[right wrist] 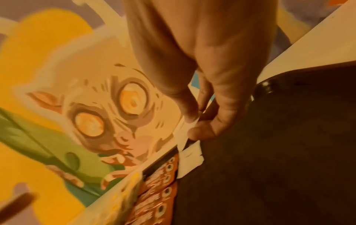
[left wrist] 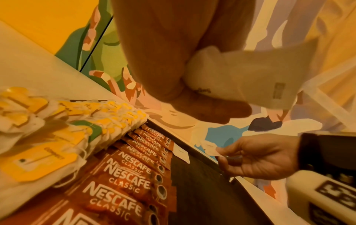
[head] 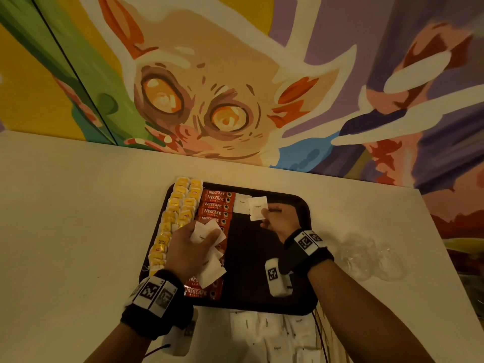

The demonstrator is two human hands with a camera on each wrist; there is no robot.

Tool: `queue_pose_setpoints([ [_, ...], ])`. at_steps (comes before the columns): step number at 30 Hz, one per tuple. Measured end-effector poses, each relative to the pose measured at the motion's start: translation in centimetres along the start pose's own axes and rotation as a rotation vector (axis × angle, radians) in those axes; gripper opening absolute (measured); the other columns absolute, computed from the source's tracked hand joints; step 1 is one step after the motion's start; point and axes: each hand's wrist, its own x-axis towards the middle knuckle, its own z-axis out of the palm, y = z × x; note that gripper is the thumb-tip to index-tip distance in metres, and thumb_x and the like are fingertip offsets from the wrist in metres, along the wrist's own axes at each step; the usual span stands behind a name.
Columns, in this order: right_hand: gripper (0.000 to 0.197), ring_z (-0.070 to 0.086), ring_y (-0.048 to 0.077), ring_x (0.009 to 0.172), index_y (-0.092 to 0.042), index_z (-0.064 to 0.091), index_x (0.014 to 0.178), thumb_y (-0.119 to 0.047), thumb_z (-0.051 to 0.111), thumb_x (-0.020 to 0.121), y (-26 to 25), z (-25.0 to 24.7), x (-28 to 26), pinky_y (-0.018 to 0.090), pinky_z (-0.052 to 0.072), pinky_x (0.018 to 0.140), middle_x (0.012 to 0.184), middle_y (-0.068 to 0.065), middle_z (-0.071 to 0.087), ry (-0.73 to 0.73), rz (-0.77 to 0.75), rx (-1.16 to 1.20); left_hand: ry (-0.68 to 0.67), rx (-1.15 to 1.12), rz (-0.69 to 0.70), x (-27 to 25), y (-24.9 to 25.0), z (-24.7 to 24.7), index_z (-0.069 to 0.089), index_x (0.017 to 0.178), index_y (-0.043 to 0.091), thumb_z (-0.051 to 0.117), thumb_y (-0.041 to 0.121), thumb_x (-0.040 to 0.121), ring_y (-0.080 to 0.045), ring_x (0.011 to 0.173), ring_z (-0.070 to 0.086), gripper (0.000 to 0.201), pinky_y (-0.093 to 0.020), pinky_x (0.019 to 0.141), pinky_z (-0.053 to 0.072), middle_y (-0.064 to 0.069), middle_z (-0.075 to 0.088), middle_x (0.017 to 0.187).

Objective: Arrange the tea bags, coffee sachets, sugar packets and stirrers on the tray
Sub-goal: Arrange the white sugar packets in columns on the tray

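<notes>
A black tray (head: 301,205) lies on the white table. Yellow-tagged tea bags (head: 178,213) fill its left column, and red Nescafe coffee sachets (head: 216,203) run beside them. One white sugar packet (head: 241,203) lies flat at the tray's far end. My right hand (head: 277,221) pinches a second sugar packet (head: 258,208) just right of it, low over the tray. My left hand (head: 191,247) hovers over the coffee sachets and grips a bunch of sugar packets (head: 209,231). In the left wrist view the bunch of sugar packets (left wrist: 250,76) is between thumb and fingers.
More white sugar packets (head: 264,334) lie loose on the table just in front of the tray's near edge. Crumpled clear plastic (head: 366,255) sits to the tray's right. A painted mural wall (head: 235,87) rises right behind the table. The tray's right half is bare black surface.
</notes>
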Motion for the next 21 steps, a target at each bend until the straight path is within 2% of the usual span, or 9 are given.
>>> queue_pose_setpoints([
  [4,0.023,0.069,0.020,0.084,-0.007,0.066,0.113,-0.007,0.066,0.091,0.0,0.5,3.5,0.037,0.061,0.080,0.112,0.013,0.069,0.086,0.063,-0.053,0.002,0.009,-0.026,0.5,0.1,0.0,0.063,0.091,0.025,0.070,0.024,0.085,-0.018,0.073,0.071,0.010,-0.039,0.068,0.059,0.000,0.071,0.086],
  [7,0.012,0.070,0.024,0.091,-0.012,0.068,0.100,-0.009,0.069,0.088,0.2,0.9,4.9,0.040,0.060,0.083,0.111,0.012,0.071,0.089,0.096,-0.151,-0.021,-0.028,-0.032,0.4,0.3,-0.1,0.063,0.092,0.021,0.069,0.018,0.087,-0.018,0.064,0.071,0.008,-0.033,0.057,0.057,-0.003,0.072,0.080],
  [10,0.024,0.071,0.024,0.093,-0.010,0.070,0.111,-0.010,0.070,0.087,0.6,1.4,5.9,0.038,0.059,0.085,0.110,0.012,0.072,0.109,0.112,-0.208,-0.038,-0.038,-0.041,0.4,0.4,-0.2,0.062,0.095,0.019,0.067,0.017,0.088,-0.017,0.060,0.071,0.009,-0.021,0.047,0.052,-0.005,0.072,0.080],
  [12,0.029,0.071,0.022,0.094,-0.007,0.069,0.114,-0.013,0.071,0.086,0.6,1.5,6.1,0.034,0.058,0.087,0.107,0.009,0.073,0.116,0.104,-0.279,-0.036,-0.033,-0.041,0.5,0.4,-0.3,0.061,0.094,0.021,0.066,0.018,0.088,-0.014,0.059,0.070,0.009,-0.018,0.046,0.050,-0.003,0.071,0.080],
  [16,0.027,0.072,0.023,0.091,-0.004,0.068,0.112,-0.014,0.070,0.087,0.4,1.6,6.0,0.038,0.058,0.088,0.099,0.012,0.075,0.127,0.101,-0.305,-0.035,-0.021,-0.055,0.8,0.0,-0.3,0.062,0.097,0.021,0.067,0.022,0.087,-0.014,0.062,0.070,0.011,-0.020,0.047,0.051,-0.003,0.071,0.082],
  [21,0.027,0.073,0.025,0.088,-0.001,0.065,0.115,-0.013,0.067,0.091,0.5,1.6,5.9,0.038,0.059,0.085,0.099,0.015,0.074,0.121,0.088,-0.343,-0.046,0.012,-0.051,1.0,-0.9,-0.2,0.063,0.097,0.019,0.069,0.026,0.086,-0.016,0.066,0.071,0.014,-0.036,0.061,0.059,-0.003,0.072,0.082],
])
